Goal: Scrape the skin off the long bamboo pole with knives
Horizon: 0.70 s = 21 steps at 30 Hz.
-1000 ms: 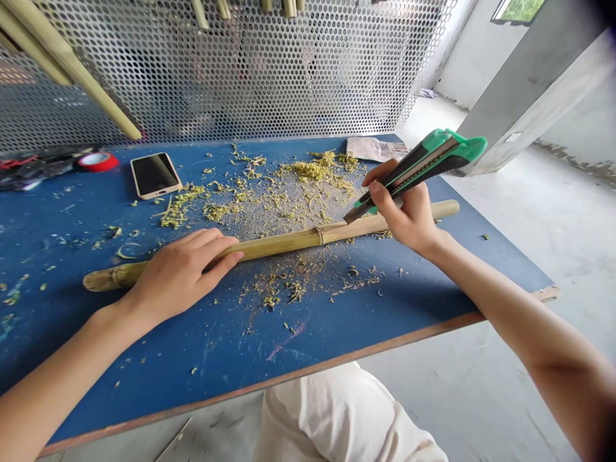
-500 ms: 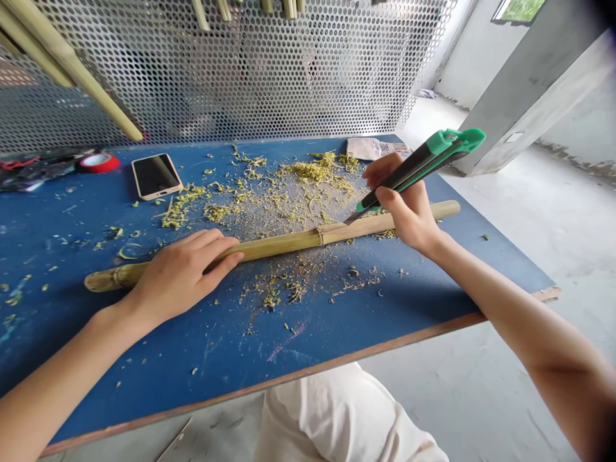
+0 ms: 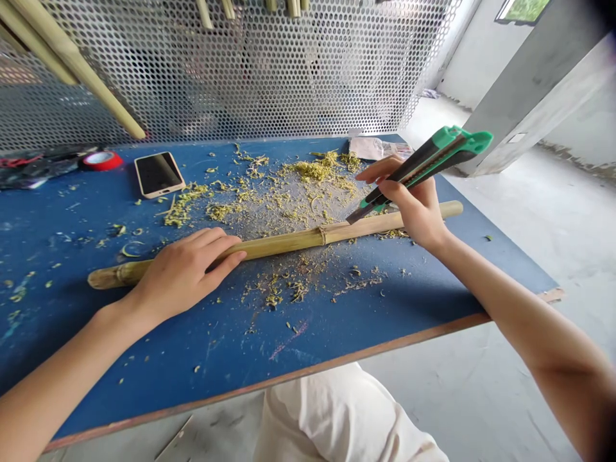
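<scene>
Now, against the view half a second earlier: green-handled utility knife (image 3: 426, 160) tipped slightly, more of its blade showing, tip just over the bamboo pole (image 3: 283, 242), contact impossible to tell. Knife gripped firmly in the right hand (image 3: 416, 215), fingers closed around the handle. Left hand (image 3: 185, 276) lying over the pole, fingers curved and pressing it down, same place as before. One pole, flat on the blue surface (image 3: 62, 359), two nodes visible, running across in front of the body. Yellow-green shavings (image 3: 308, 172) scattered on both sides of it. Farther back, one smartphone (image 3: 158, 174), one roll of red tape (image 3: 101, 160), one paper packet (image 3: 380, 149). Above, two long bamboo canes (image 3: 72, 64) against a perforated metal screen (image 3: 269, 70).
</scene>
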Available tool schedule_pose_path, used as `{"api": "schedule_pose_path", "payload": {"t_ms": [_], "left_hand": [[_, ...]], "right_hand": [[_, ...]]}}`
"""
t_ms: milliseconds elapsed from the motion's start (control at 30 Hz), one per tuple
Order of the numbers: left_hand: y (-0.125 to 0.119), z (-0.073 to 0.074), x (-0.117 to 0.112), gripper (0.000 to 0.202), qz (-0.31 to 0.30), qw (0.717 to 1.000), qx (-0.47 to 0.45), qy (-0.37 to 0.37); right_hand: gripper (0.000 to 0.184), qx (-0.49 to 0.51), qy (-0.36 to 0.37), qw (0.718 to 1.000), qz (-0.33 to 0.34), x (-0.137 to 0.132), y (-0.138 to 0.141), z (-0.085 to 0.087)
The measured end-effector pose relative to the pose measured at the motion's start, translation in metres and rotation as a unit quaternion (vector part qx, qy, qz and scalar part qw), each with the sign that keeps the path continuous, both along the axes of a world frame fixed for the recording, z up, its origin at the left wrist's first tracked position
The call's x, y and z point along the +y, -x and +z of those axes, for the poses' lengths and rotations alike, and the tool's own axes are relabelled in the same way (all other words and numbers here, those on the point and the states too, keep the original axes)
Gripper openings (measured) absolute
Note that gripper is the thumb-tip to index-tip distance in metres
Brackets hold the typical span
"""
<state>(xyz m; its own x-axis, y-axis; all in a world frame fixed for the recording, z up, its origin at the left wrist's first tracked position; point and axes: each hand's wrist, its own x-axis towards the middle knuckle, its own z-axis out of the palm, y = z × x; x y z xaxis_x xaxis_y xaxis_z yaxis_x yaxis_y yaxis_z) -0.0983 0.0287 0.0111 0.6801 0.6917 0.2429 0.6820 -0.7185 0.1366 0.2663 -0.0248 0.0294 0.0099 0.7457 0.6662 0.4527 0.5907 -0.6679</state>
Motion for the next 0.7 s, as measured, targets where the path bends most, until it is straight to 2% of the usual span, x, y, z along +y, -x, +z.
{"api": "schedule_pose_path", "payload": {"t_ms": [200,300,433,700], "left_hand": [[-0.0009,0.0003,0.0,0.054,0.001,1.0,-0.007,0.006],[-0.0012,0.0009,-0.0002,0.055,0.005,1.0,-0.011,0.01],[-0.0012,0.0014,0.0,0.056,0.006,1.0,-0.009,0.01],[0.0002,-0.0002,0.0009,0.053,-0.004,1.0,-0.008,-0.003]], "right_hand": [[0.038,-0.013,-0.012,1.0,-0.023,-0.0026,-0.0009,-0.0003],[0.042,-0.029,0.009,0.999,-0.044,-0.0057,0.0006,0.0001],[0.041,-0.033,0.045,0.998,-0.039,-0.008,0.0029,-0.0004],[0.033,-0.015,-0.006,0.995,-0.096,0.0014,-0.0055,-0.0061]]}}
